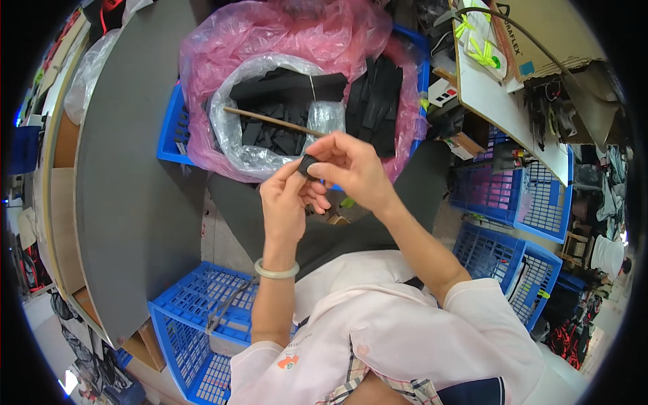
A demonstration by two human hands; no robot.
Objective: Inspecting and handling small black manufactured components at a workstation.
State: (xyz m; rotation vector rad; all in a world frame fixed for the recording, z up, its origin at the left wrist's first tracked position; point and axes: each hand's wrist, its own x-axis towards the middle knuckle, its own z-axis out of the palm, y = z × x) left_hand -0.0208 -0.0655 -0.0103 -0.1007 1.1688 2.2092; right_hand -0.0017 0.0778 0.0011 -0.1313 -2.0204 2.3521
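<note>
Over my lap, my left hand (pixel 282 199) and my right hand (pixel 354 169) meet fingertip to fingertip. Between them is a small piece of black fabric (pixel 306 165), pinched by both. A thin wooden stick (pixel 270 119) slants from the bag's left part to behind my right fingers. Whether that hand also grips the stick, I cannot tell. Just beyond my hands, a clear plastic bag (pixel 219 128) with its mouth spread holds many small black pieces (pixel 273 137) and a larger black bundle (pixel 287 88). Long black strips (pixel 374 101) lie to its right.
A pink plastic bag (pixel 283 30) lines the blue crate (pixel 169 131) around the black pieces. A grey tabletop (pixel 138 189) runs along my left, with another blue crate (pixel 179 324) below. Blue crates (pixel 489 250) stand at right, beneath a cluttered shelf (pixel 499 101).
</note>
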